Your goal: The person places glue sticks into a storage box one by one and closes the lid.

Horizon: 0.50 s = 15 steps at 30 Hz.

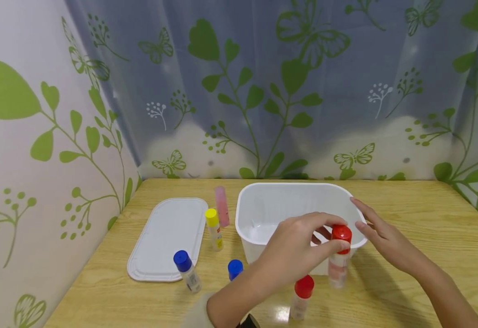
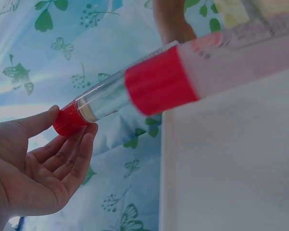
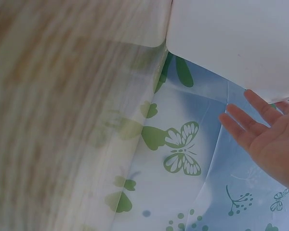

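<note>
My left hand (image 1: 294, 248) pinches the red cap of a clear bottle (image 1: 338, 269) in front of the white bin (image 1: 249, 248). In the left wrist view, thumb and fingertips meet the cap of this red-capped bottle (image 2: 106, 98), its clear body slanting away. A second red-capped bottle (image 1: 302, 296) stands nearer to me, and crosses the foreground of that view with its pinkish body (image 2: 245, 57). My right hand (image 1: 390, 243) has its fingers extended at the bin's right rim. In the right wrist view, the fingertips of this hand (image 3: 274, 134) lie along the bin wall (image 3: 231, 43).
Left of the bin are a yellow-capped bottle (image 1: 214, 230), a pink tube (image 1: 221, 207) and a blue-capped bottle (image 1: 187, 272). Another blue cap (image 1: 235, 269) shows partly behind my left forearm. A white lid (image 1: 167, 237) lies flat on the wooden table (image 1: 435, 214); patterned curtains (image 1: 263, 91) hang behind.
</note>
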{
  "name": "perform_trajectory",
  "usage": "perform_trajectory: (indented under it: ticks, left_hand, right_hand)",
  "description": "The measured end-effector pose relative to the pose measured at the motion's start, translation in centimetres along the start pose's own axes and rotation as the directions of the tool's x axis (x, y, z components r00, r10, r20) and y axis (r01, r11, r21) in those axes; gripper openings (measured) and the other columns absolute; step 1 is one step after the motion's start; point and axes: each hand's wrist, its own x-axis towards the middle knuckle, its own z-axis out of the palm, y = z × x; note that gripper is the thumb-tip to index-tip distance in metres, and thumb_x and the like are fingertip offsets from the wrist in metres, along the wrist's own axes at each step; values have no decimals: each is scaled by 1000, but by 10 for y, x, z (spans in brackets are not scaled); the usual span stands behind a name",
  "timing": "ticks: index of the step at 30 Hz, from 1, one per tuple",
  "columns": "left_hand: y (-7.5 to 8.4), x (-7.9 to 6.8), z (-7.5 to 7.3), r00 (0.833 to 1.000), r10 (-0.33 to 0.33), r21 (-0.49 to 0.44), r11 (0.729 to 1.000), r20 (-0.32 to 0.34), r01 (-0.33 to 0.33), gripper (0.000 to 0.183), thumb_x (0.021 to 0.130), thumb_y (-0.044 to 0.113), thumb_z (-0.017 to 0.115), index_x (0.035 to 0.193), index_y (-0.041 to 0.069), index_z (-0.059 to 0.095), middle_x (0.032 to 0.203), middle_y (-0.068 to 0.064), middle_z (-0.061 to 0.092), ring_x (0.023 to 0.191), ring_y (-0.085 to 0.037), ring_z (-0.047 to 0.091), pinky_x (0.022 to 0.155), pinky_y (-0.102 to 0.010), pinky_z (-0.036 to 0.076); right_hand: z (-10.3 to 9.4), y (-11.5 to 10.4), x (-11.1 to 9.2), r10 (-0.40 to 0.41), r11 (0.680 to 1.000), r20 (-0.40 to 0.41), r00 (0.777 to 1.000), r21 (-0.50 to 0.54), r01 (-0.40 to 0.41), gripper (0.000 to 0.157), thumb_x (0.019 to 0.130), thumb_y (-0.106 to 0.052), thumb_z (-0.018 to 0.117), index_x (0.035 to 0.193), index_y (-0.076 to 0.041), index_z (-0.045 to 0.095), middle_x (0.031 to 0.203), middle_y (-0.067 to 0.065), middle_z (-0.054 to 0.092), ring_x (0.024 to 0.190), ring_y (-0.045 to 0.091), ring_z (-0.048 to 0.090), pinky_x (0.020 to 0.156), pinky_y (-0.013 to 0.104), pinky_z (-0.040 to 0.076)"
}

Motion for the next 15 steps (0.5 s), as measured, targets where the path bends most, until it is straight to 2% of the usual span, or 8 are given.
perform_trajectory:
  ticks: [8,15]
  left_hand:
    - [9,8,-29,997,39,-28,999,-66,-40,25,83,17,70,105,8,64,95,7,64,78,8,54,67,-7,44]
    - [13,11,-59,994,9,-119,993,-108,-22,27,83,13,69,108,5,63,94,0,65,77,-1,58,67,-15,48]
  right_hand:
    - [0,1,-1,-7,1000,-1,1000,10,7,55,100,-20,38,149,-22,12,142,24,26,116,45,38,82,65,36]
    - [0,1,-1,-17,1000,-1,1000,15,17,55,100,-18,38,149,-21,12,143,25,24,117,47,37,82,64,37]
